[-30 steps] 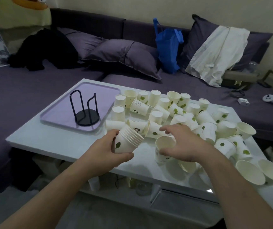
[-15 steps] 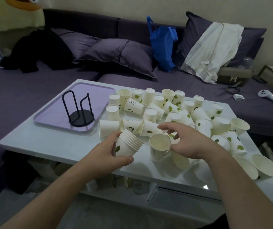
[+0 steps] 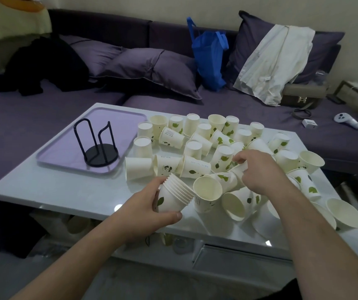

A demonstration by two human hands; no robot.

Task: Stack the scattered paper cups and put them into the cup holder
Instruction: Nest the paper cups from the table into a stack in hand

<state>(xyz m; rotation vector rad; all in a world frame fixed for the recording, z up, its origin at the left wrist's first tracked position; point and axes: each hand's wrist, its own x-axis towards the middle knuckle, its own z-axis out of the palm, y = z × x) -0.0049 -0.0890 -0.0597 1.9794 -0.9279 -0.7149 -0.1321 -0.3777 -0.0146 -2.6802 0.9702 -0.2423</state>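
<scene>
My left hand (image 3: 143, 204) grips a nested stack of paper cups (image 3: 173, 195), tilted with the rims pointing up and right, above the table's front edge. Right beside the stack sits a single cup (image 3: 207, 189) with its open mouth towards me. My right hand (image 3: 260, 172) reaches into the pile behind it, fingers curled round a cup lying on its side (image 3: 237, 169). Several white cups with green leaves (image 3: 195, 146) lie scattered, upright, upside down or on their sides. The black wire cup holder (image 3: 100, 152) stands empty on a lilac tray (image 3: 65, 148) at the left.
The white table (image 3: 54, 185) has a purple sofa behind it with cushions, a blue bag (image 3: 210, 57), a white garment and a game controller (image 3: 346, 121). Open-mouthed cups (image 3: 344, 213) lie near the table's right front corner.
My right hand has let go of the open-mouthed cup beside the stack and moved back and to the right, onto another cup in the pile. My left hand still holds the stack in place.
</scene>
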